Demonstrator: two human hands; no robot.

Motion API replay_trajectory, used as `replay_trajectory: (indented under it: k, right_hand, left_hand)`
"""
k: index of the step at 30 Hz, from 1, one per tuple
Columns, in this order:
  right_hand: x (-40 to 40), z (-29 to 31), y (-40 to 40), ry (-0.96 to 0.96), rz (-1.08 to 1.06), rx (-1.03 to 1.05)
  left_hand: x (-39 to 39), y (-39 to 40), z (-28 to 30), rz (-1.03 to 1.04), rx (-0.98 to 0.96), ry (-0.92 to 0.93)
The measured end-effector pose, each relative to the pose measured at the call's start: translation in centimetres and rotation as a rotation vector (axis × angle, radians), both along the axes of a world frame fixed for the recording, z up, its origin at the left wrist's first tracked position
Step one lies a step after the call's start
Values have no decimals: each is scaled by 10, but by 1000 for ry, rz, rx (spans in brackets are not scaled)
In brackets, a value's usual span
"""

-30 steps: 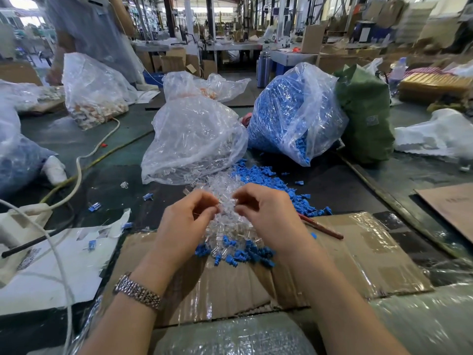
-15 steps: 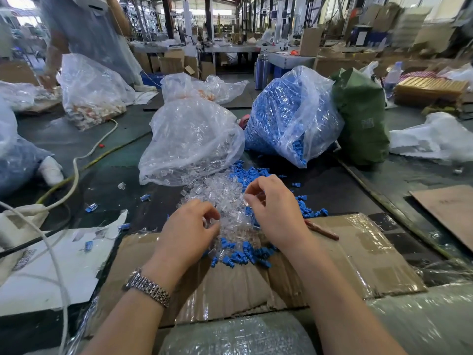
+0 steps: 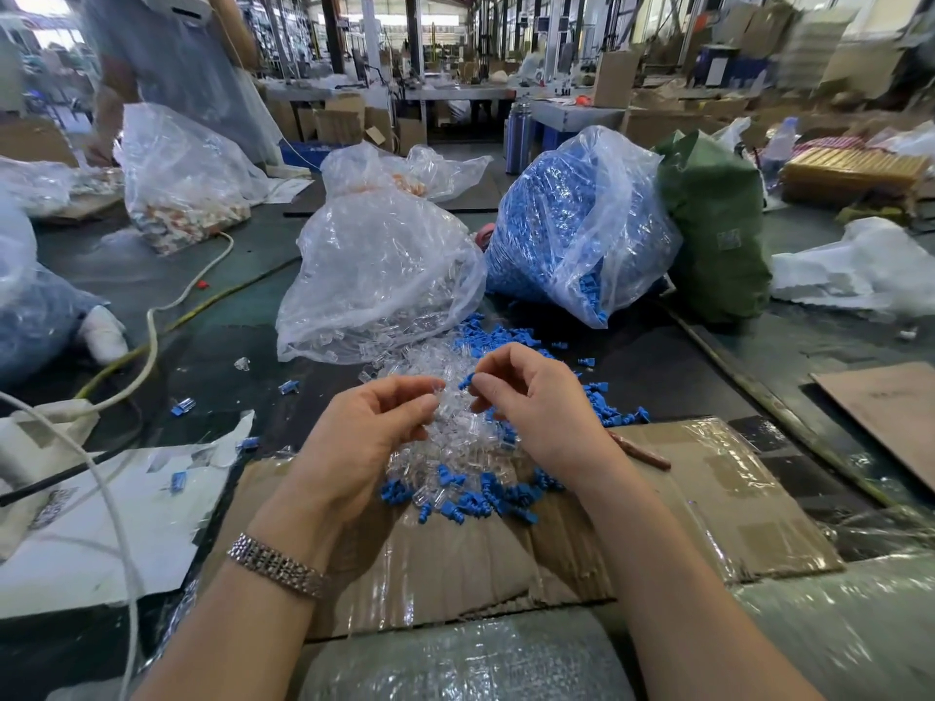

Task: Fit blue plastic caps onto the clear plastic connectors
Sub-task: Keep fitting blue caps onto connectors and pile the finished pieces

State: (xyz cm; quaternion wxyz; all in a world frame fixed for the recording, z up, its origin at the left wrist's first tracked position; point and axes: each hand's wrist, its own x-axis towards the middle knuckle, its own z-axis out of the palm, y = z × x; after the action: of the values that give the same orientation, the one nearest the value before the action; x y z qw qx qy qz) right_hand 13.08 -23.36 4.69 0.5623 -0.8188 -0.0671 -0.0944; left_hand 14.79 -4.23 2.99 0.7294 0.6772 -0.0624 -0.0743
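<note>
Hands (image 3: pixel 450 412) pinching connector (image 3: pixel 436 388), cap (image 3: pixel 466 381)

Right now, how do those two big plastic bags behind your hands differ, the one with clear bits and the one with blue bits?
The clear connector bag sits left and looks mostly slack, its clear pieces pooled along the bottom; the blue cap bag sits right and bulges nearly full. The connector bag looks colourless throughout; the cap bag shows solid blue through its film. Both are see-through plastic, lie on the dark table, and spill parts from their near ends toward the hands.
</note>
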Motion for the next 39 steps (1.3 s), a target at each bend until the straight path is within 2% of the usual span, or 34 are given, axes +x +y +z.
replay_trajectory:
  k: [3,6,16,22,24,26,28,30,31,33,39]
  right_hand:
    - [-2,2,0,-36,59,39]
    - [-3,1,2,-65,113,46]
    - [-3,-6,7,-173,129,-185]
    - [-6,-2,7,-170,188,-224]
    - [-7,0,5,-118,204,-175]
    - [-5,2,-3,-80,110,-143]
    - [-1,2,-18,-33,-144,-358]
    - [1,0,-32,195,-331,-725]
    - [1,-2,-35,333,-358,-832]
    - [2,-6,-37,469,-339,-883]
    - [0,-4,-26,396,-335,-880]
  left_hand:
    - [0,3,0,-51,-200,78]
    - [-1,3,1,-52,-278,118]
    - [-5,-1,4,-77,-274,94]
    - [-9,0,4,-53,-281,126]
    - [-9,0,6,-62,-292,131]
    - [-9,1,7,-71,-323,143]
    - [-9,2,7,-65,-355,157]
    - [-8,3,6,-60,-389,170]
    - [-8,3,6,-61,-407,173]
    - [-6,4,6,-64,-428,171]
    - [-2,6,5,-73,-463,168]
